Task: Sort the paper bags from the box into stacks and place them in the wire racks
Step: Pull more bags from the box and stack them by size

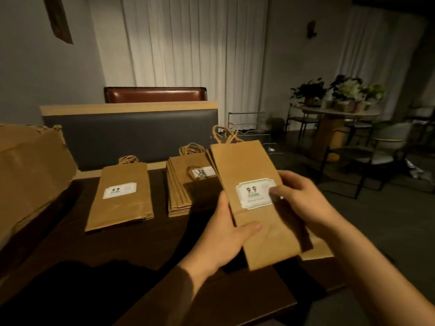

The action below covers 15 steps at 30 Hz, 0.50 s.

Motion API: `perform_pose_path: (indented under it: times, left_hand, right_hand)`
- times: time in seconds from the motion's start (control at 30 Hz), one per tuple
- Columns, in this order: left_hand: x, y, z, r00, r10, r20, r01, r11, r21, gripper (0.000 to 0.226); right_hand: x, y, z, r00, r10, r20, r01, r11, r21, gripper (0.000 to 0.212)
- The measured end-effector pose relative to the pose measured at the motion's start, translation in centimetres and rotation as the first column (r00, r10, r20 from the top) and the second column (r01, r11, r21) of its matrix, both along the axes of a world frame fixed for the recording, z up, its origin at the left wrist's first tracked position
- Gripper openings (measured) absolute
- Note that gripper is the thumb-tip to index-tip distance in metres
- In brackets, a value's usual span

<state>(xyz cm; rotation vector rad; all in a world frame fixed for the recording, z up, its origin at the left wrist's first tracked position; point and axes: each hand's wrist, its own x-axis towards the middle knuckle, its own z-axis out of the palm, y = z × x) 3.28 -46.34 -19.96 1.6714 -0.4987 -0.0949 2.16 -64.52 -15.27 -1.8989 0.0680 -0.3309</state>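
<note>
A flat brown paper bag [247, 170] with a white "9.9" label is held above the right part of the dark table [141, 250]. My left hand [226, 236] grips its lower left edge, thumb lying across the front. My right hand [303, 198] holds its right edge, thumb on the label. More bags seem to lie behind it in the same grip. Two stacks lie on the table: a thin stack [122, 194] at the left with a "9.9" label, and a thicker stack [186, 184] in the middle. A wire rack [249, 125] stands beyond the table's right end.
A big brown paper-covered box [30, 170] fills the table's left end. A dark bench back [131, 135] with a wooden rim runs behind the table. At the right are dark chairs [376, 151] and a round table with plants [339, 109].
</note>
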Motion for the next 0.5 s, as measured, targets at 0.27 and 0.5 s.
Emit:
perform_pose_path:
  times: [0.27, 0.5]
  left_hand:
    - [1.2, -12.0, -3.4, 0.986, 0.162, -0.049, -0.135, 0.929, 0.344, 0.054]
    - [2.0, -14.3, -4.5, 0.897, 0.133, -0.421, -0.090, 0.989, 0.121, 0.074]
  right_hand:
    - [2.4, -12.0, -4.9, 0.852, -0.383, -0.358, 0.148, 0.832, -0.535, 0.026]
    - [4.7, -12.5, -7.1, 0.832, -0.300, -0.466, 0.080, 0.897, -0.434, 0.012]
